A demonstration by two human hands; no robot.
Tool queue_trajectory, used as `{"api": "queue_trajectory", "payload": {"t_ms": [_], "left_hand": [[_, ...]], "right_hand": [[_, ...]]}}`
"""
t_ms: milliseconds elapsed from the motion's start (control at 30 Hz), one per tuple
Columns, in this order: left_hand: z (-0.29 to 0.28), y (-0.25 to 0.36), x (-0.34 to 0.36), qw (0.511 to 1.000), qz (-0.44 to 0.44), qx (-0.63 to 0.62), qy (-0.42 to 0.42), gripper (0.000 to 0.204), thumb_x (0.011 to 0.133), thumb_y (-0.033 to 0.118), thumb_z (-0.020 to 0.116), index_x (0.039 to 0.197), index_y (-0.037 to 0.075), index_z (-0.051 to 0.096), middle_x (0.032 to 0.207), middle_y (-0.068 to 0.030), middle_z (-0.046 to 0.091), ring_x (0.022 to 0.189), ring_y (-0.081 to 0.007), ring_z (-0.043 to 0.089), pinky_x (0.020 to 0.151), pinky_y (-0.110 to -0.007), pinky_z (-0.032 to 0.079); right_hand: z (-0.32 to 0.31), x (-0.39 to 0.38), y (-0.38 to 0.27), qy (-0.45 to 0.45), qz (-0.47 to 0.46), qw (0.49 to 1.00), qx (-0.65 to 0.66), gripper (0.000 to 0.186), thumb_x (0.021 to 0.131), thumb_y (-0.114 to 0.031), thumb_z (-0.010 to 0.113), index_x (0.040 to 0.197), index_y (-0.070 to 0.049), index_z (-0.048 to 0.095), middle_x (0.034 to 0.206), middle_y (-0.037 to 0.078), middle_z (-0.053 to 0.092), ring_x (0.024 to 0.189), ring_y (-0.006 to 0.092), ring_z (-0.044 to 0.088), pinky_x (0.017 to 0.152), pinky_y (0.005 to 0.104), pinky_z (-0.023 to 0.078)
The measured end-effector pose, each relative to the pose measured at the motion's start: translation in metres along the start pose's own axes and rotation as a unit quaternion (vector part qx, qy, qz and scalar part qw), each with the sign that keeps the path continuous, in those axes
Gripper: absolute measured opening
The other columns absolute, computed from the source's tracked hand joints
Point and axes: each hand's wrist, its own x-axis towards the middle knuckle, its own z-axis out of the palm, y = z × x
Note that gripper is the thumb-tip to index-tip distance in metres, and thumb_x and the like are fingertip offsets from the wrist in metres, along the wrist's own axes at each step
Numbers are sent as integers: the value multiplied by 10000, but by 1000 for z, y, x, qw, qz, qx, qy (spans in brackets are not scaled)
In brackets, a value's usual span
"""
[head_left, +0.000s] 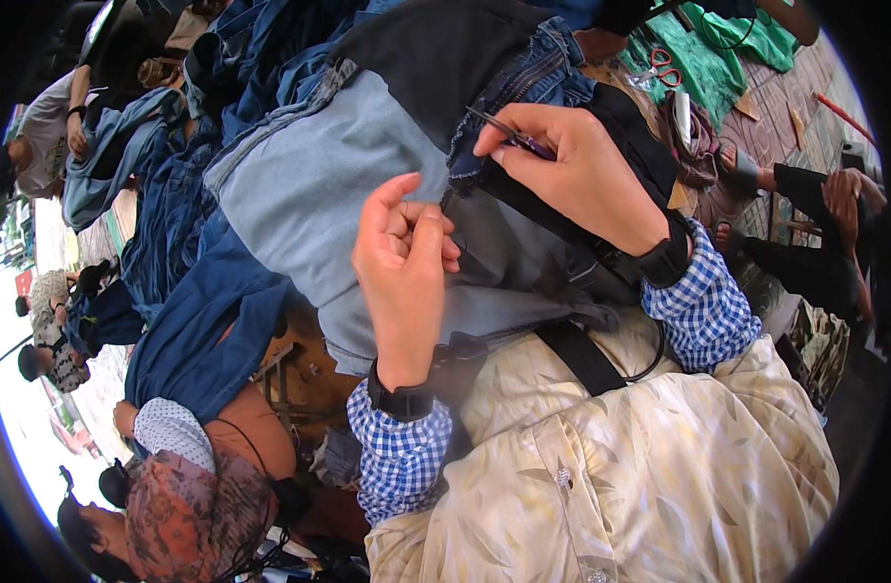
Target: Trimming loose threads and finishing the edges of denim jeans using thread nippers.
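Observation:
A pair of jeans, pale blue denim (333, 155) with a black inner piece (445, 73), lies spread across my lap. My right hand (596, 180) is closed around small thread snips (528, 145) with a purple handle. Their dark blades point up and left, over the dark denim edge with its frayed seam (465, 155). Lower and to the left, my left hand (397, 262) is raised over the pale cloth. Its fingers are curled in toward the thumb near the seam. Whatever is between them, if anything, is too small to make out.
Piles of blue denim (178, 214) fill the left side. Red-handled scissors (659, 70) lie at the upper right beside green cloth (756, 44). Other people sit close by on the left and right, one in a flowered top (188, 510). A black strap (581, 360) crosses my front.

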Motion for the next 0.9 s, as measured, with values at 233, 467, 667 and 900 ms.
{"api": "queue_trajectory", "payload": {"t_ms": [233, 467, 667, 900], "left_hand": [[4, 0, 7, 996, 55, 62, -41, 273, 940, 70, 638, 1192, -22, 588, 779, -14, 597, 587, -39, 503, 507, -184, 395], [9, -4, 9, 988, 84, 124, 25, 107, 958, 80, 621, 983, -16, 662, 740, -4, 601, 562, -35, 503, 497, -188, 389], [10, -17, 8, 968, 172, 177, 53, 70, 962, 53, 588, 942, -11, 609, 730, -22, 590, 582, -64, 510, 521, -220, 402], [12, -16, 7, 970, 177, 156, 61, 25, 944, 16, 566, 925, 0, 572, 727, -57, 573, 595, -111, 511, 538, -272, 407]], "right_hand": [[2, -2, -8, 14, 12, 1000, -24, 128, 841, -43, 596, 926, 23, 667, 620, 40, 546, 562, 49, 445, 513, 257, 365], [3, -6, -11, 5, 9, 1000, -26, 135, 873, -64, 594, 952, 28, 654, 640, 42, 551, 581, 52, 456, 526, 255, 366], [-8, -18, -36, -140, 247, 923, 258, 475, 1055, -393, 412, 985, 25, 626, 631, -45, 420, 514, 36, 327, 448, 217, 264], [3, -29, -21, -210, 389, 792, 422, 431, 1048, -413, 441, 925, -19, 565, 628, -23, 424, 463, 29, 270, 372, 191, 211]]}}
